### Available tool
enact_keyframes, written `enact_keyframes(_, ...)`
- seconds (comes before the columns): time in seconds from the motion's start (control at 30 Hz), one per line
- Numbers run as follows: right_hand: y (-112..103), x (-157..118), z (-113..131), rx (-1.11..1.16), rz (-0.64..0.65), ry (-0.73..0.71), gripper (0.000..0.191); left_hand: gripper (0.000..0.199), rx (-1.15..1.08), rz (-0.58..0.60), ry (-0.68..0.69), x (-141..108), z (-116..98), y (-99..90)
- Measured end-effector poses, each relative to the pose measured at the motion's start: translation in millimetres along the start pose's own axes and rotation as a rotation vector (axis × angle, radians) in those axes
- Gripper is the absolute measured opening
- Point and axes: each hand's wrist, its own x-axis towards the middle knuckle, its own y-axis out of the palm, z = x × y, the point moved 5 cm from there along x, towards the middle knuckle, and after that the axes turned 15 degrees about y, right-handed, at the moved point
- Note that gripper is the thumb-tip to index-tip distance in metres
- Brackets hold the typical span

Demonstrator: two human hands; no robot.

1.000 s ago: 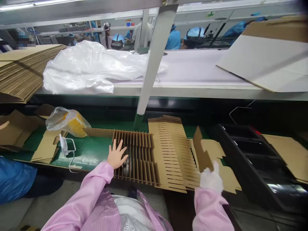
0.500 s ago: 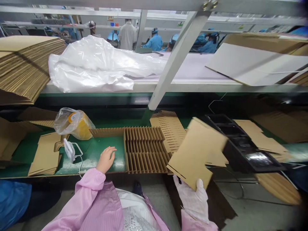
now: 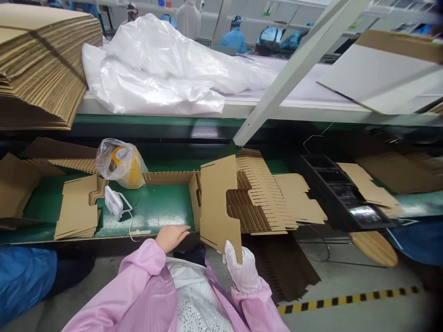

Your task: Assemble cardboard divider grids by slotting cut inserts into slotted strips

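My right hand [image 3: 243, 268], in a white glove, pinches the lower end of a notched cardboard sheet [image 3: 218, 198] between thumb and fingers. The sheet stands nearly upright and hides part of the slotted cardboard divider grid [image 3: 252, 216] behind it. My bare left hand [image 3: 173, 237] lies at the bench's front edge, fingers stretched out, holding nothing. Its fingertips are close to the grid's left end panel [image 3: 194, 205]; whether they touch it I cannot tell. A slotted cardboard strip stack [image 3: 261, 189] leans over the grid's right side.
Left on the green bench [image 3: 157, 207] are a small white fan [image 3: 113, 203], a bagged yellow tape roll [image 3: 129, 166] and notched cardboard sheets [image 3: 78, 207]. More flat sheets [image 3: 299, 196] and a black tray [image 3: 341, 193] lie right. A slanted white post [image 3: 294, 78] crosses above.
My right hand has brought the cardboard sheet leftward, from right of the divider grid to its left part, and turned it more upright. My left hand has moved toward the bench's front edge. The view has shifted.
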Motion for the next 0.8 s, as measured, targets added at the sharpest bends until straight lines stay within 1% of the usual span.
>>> enact_keyframes(0.07,1,1,11,-0.076,0.010,-0.061,0.057,0.035,0.026,0.001,0.009,0,0,0.3)
enact_keyframes(0.2,-1,3,27,-0.210,-0.072,-0.210,0.055,0.036,0.057,0.006,0.004,-1,1,0.5)
enact_keyframes(0.3,4,4,30,-0.307,-0.120,-0.349,0.049,0.035,0.053,-0.004,0.014,0,1,0.3)
enact_keyframes(0.37,10,4,27,-0.355,-0.139,-0.398,0.047,0.035,0.062,0.002,0.015,0,1,0.3)
enact_keyframes(0.5,23,8,19,-0.419,-0.146,-0.362,0.045,0.036,0.090,0.031,0.017,-1,-1,0.1)
enact_keyframes(0.57,31,8,19,-0.467,-0.138,-0.386,0.044,0.037,0.088,0.036,0.015,-1,-1,0.2)
enact_keyframes(0.67,44,10,22,-0.524,-0.101,-0.394,0.042,0.037,0.080,0.029,0.012,-1,0,1.4)
enact_keyframes(0.8,62,10,19,-0.506,-0.023,-0.329,0.041,0.036,0.059,0.001,0.016,-1,2,3.4)
